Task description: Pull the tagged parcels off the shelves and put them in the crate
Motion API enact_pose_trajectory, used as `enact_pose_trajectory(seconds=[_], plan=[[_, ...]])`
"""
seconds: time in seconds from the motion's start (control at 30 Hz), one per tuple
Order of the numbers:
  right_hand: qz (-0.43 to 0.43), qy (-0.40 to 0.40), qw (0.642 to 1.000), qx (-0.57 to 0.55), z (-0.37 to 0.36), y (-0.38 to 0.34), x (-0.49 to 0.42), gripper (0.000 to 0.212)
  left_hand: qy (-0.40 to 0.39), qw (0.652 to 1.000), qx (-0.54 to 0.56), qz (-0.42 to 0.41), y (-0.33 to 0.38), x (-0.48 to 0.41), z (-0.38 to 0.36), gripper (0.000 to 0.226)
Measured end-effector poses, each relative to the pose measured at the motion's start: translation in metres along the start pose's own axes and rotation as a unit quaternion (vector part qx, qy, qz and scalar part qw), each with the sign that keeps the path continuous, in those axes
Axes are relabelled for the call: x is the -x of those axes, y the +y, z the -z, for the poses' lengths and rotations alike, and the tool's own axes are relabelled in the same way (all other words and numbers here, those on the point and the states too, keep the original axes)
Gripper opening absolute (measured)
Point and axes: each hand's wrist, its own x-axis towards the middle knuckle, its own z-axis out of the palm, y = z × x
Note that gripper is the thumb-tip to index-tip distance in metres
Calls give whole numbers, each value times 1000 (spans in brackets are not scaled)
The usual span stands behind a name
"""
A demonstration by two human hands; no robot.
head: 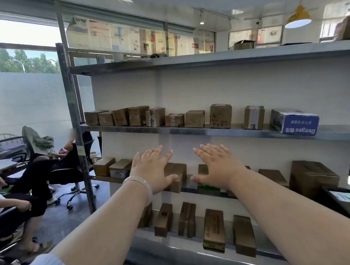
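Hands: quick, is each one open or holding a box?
Left hand: open, fingers spread, holding nothing.
Right hand: open, fingers spread, holding nothing.

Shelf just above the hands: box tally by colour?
Brown cardboard boxes: 9
Blue-and-white box: 1
Total: 10

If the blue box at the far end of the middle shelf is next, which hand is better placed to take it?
The right hand, probably. Both hands are open and empty, but the blue box lies far to the right, nearer that hand; the left hand would have to cross over.
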Motion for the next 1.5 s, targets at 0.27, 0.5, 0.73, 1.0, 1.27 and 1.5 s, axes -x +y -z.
enact_pose_trajectory(seconds=[0.27,0.5,0.73,1.0,1.27,1.5], plan=[[44,26,999,5,-32,-29,-44,92,2,1000,-4,11,-40,-5,-25,78],[88,19,995,-40,-59,-30,-92,90,-5,998,-18,52,-63,-32,-62,79],[152,38,986,-65,-83,17,-158,89,-24,992,-24,121,-63,-88,-83,78],[217,74,968,-103,-94,41,-246,88,-19,977,-61,203,-65,-136,-88,79],[265,61,949,-161,-135,6,-307,87,-42,965,-75,246,-109,-159,-109,78],[292,89,942,-142,-142,-67,-401,86,-38,962,-61,262,-210,-182,-143,77]])
